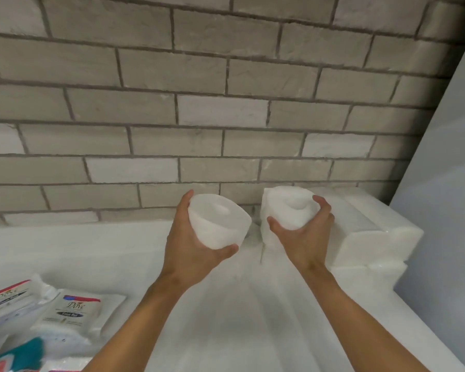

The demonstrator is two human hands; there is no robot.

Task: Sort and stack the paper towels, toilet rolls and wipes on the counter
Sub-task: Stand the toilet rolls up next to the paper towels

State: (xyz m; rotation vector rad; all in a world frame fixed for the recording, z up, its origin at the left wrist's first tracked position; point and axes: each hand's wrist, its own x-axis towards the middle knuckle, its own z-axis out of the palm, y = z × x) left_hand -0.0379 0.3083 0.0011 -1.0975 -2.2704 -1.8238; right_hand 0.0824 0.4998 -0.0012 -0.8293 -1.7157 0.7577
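Both hands are engaged, each with one toilet roll. The left hand [191,245] is curled round the left roll [218,221], thumb under its near edge and fingers up the far side. It holds the roll clear of the bench [226,318], core hole uppermost and slightly tilted. The right hand [306,237] clasps the right roll [287,208], thumb on the near left and fingers round the right side. This roll sits close to the brick wall [199,103] and appears to rest on a white mass [266,234] beneath it. That mass is probably another roll, but glare washes out the edges and contact cannot be confirmed. Just beside it on the right, the paper towel packs [373,232] lie stacked flat in the corner, between the wall and a grey side panel [446,157]. The wipes packs [73,315] lie loose and overlapping at the near left of the bench, well apart from the rolls, with a teal pack [24,353] among them. In my assessment, each roll is gripped round its girth so that the flat ends stay free to seat on one another. The rolls are kept core-up for the same reason. Siting the roll column beside the towels and near the wall keeps like with like and lends the soft column some support. The left roll looks destined for that column. The wipes appear not yet sorted. The chief risk is a leaning, easily toppled stack.
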